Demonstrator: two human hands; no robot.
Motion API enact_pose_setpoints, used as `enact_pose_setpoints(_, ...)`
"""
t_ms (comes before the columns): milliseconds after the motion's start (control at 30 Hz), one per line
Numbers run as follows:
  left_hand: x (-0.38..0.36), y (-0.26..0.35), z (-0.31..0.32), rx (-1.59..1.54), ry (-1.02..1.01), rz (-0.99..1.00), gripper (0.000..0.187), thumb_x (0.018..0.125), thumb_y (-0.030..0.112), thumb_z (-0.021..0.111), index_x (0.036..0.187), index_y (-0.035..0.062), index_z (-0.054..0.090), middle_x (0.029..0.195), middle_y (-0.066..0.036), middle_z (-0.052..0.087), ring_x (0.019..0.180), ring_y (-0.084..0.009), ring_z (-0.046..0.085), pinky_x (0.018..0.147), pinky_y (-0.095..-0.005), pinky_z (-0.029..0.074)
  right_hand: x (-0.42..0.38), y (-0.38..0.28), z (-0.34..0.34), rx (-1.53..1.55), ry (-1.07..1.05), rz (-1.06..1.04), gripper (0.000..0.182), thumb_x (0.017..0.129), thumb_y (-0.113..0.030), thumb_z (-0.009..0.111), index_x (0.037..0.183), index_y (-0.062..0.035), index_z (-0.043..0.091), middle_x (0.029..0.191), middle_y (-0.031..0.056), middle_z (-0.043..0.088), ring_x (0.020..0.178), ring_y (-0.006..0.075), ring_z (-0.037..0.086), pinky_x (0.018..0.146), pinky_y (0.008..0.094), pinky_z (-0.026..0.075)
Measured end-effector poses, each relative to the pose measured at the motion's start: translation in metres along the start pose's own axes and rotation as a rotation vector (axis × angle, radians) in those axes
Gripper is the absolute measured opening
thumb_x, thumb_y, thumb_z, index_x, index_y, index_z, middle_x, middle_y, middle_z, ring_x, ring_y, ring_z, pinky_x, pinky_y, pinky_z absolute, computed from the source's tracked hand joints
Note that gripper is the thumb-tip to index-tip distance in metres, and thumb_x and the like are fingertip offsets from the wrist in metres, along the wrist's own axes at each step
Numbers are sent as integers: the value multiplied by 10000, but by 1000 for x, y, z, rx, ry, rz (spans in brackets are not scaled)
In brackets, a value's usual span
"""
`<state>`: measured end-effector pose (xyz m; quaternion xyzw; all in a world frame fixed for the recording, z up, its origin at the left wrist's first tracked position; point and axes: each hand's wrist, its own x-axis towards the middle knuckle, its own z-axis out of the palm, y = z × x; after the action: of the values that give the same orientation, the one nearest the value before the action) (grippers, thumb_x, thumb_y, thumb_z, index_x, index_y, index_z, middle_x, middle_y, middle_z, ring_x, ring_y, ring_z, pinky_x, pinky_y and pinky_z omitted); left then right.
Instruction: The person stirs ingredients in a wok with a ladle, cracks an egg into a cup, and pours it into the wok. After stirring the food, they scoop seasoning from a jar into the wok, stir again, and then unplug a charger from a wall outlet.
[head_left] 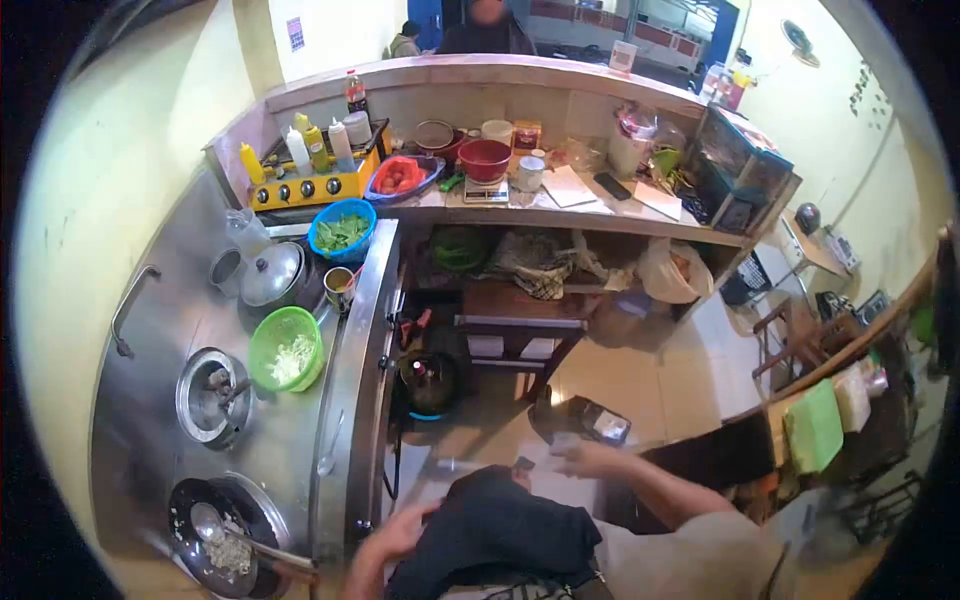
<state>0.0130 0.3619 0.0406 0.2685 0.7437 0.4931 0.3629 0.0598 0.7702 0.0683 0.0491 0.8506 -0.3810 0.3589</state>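
Observation:
My left hand (402,532) rests against the side of the black cloth (490,535) over my legs, its fingertips tucked from sight at the cloth's edge. To the right, my right hand (592,461) is raised above the tiled floor with the arm bent, its fingers smeared by motion. A pale, blurred patch shows at those fingertips, and I cannot tell whether it is something held. Left of my left hand, a black wok (225,555) holds chopped pale food, with a metal ladle (208,522) lying in it.
A green basket (262,345) of chopped white pieces, a lidded pot (275,275) and a blue basket (318,232) of leaves stand on the steel counter (150,400). A spoon (328,462) lies near its edge. Ahead, a shelf carries a red bowl (485,158) on a scale. A person (488,38) stands beyond.

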Motion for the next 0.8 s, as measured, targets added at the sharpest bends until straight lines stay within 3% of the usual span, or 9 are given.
enact_pose_setpoints(33,35,50,-6,93,-67,97,462,880,290,609,1268,60,511,1229,-153,553,1122,-295,533,1009,-388,388,-4,20,-6,71,4,35,547,901,-404,547,1358,-119,452,957,123,661,784,199,620,746,345,487)
enact_pose_setpoints(133,130,199,2,166,-378,330,471,889,247,580,1298,39,477,1224,-173,551,1158,-305,509,1006,-381,375,-19,42,-33,57,75,27,603,882,-442,564,1335,-60,456,961,178,668,853,259,648,789,360,488)
enact_pose_setpoints(200,167,275,40,192,-516,788,456,906,262,570,1290,35,480,1252,-180,528,1146,-281,522,982,-391,392,-15,79,-36,75,151,-3,600,880,-452,569,1334,-75,460,1092,207,630,993,291,626,851,368,477)
enact_pose_setpoints(267,187,344,81,10,-754,1002,455,909,270,564,1288,33,477,1268,-179,518,1190,-289,490,987,-391,381,-18,98,-45,158,180,8,590,881,-446,574,1335,-86,461,1145,210,609,1039,298,610,872,375,470)
enact_pose_setpoints(333,199,370,130,-152,-1016,1083,490,925,266,504,1362,65,404,1394,-234,362,1280,-361,373,1057,-428,297,-22,115,-52,210,206,33,585,880,-432,585,1337,-89,460,1174,213,597,1067,295,601,883,377,467)
enact_pose_setpoints(500,200,419,179,-303,-1021,1253,454,868,185,533,1236,-69,447,1178,-299,505,1096,-441,489,912,-486,413,-27,156,-46,261,308,96,588,870,-397,617,1333,-69,461,1145,219,612,1066,268,605,873,357,473)
enact_pose_setpoints(533,200,427,185,-341,-1041,1269,390,875,210,545,1176,-33,501,1119,-261,537,1046,-416,512,868,-475,427,-27,161,-43,295,299,108,594,866,-401,621,1330,-66,464,1139,219,615,1058,267,609,869,353,476)
enact_pose_setpoints(800,186,443,181,-443,-1135,1349,413,882,227,541,1217,-9,480,1190,-259,479,1103,-414,467,911,-472,390,-2,157,-16,352,252,104,624,840,-436,634,1321,-71,477,1116,217,624,997,288,633,841,365,491)
